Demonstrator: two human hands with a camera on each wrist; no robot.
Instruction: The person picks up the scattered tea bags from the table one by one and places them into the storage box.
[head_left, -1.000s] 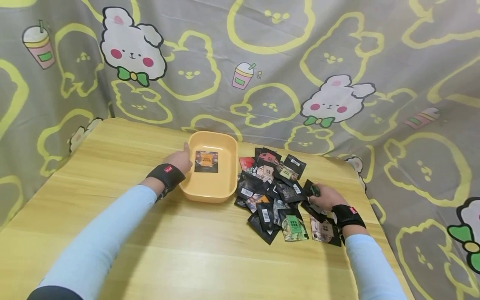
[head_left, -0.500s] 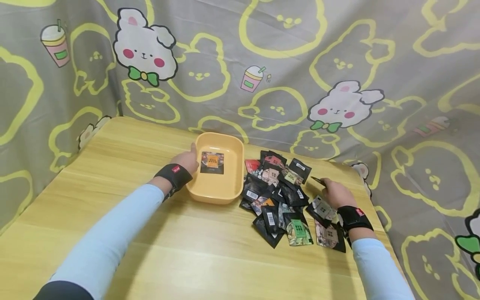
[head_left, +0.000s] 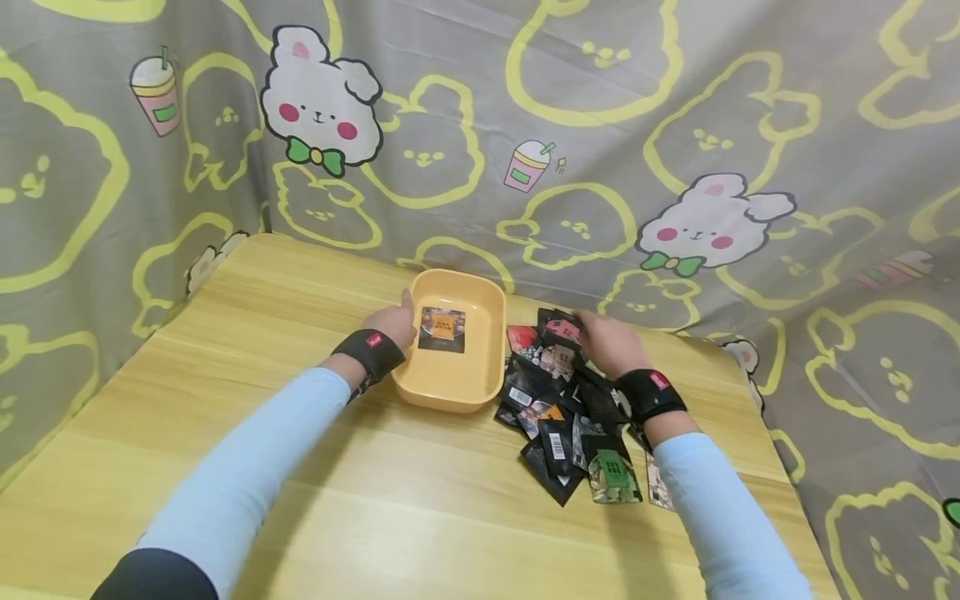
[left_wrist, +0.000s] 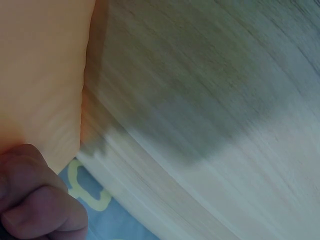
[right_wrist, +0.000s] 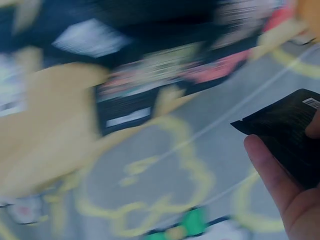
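An orange-yellow plastic basin (head_left: 450,373) stands near the back of the table, one dark sachet (head_left: 442,342) with an orange label lying flat in it. At its left side my left hand (head_left: 390,323) grips the wall; the left wrist view shows curled fingers (left_wrist: 42,212) against the basin's outside. My right hand (head_left: 613,343) is over the heap's back right part, and in the right wrist view it pinches a black sachet (right_wrist: 282,127) with a barcode between thumb and finger. Right of the basin lies a loose heap of black sachets (head_left: 528,379), some picture side up, some barcode side up.
A green-labelled sachet (head_left: 615,475) lies at the heap's front. Another sachet (head_left: 658,483) is partly covered by the right forearm. Behind the wooden table (head_left: 337,517) hangs a grey curtain (head_left: 480,225) with cartoon animals, close to the basin's back side.
My right hand has lifted a sachet from the heap's right side and carried it left and toward the back, over the heap. The left hand stays at the basin; the head view has shifted slightly.
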